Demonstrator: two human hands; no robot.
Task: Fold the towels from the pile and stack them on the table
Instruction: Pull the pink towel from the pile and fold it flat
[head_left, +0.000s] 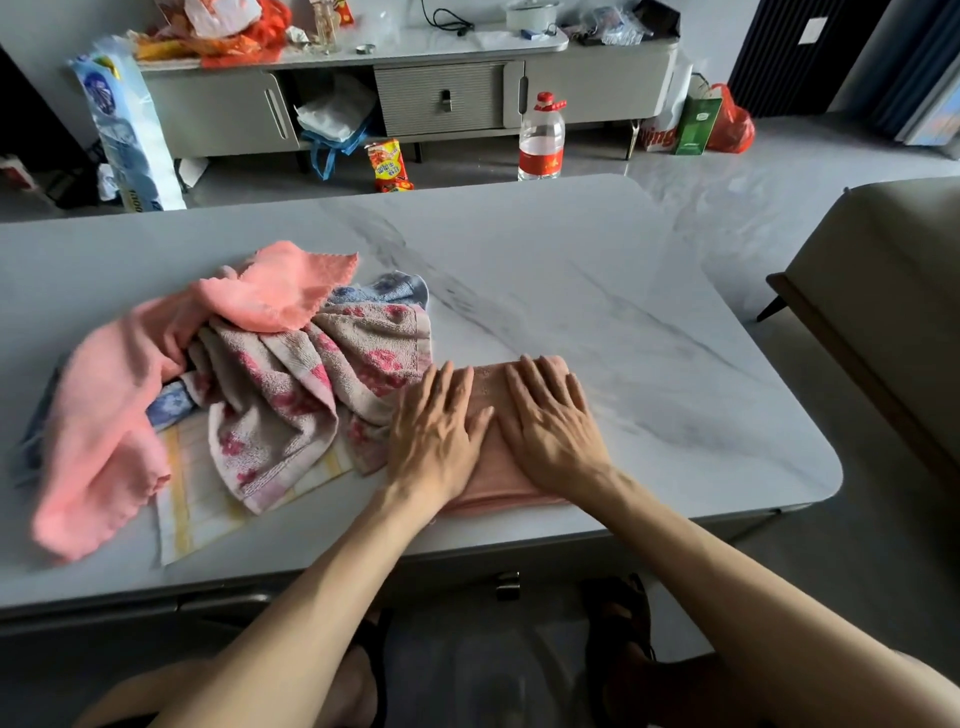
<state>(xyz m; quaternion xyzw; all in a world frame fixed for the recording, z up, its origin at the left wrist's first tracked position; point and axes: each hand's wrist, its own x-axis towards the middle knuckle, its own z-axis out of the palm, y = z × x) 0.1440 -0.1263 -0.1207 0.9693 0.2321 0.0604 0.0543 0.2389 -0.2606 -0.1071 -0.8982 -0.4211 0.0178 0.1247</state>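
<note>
A folded dusty-pink towel (491, 470) lies near the front edge of the marble table (649, 322). Both my hands rest flat on it, fingers spread: my left hand (439, 431) on its left side, my right hand (553, 421) on its right side. Neither hand grips anything. To the left sits the loose pile: a salmon-pink towel (119, 410) draped over the top and left, a beige towel with red flowers (291, 395) in the middle, a blue patterned towel (384, 288) behind, and a pale yellow-striped cloth (192, 493) underneath.
A water bottle (541, 137) with a red cap stands beyond the table's far edge. A grey cabinet (441, 98) with clutter lines the back wall. A snack bag (388, 165) lies on the floor. A beige sofa (893, 291) stands to the right.
</note>
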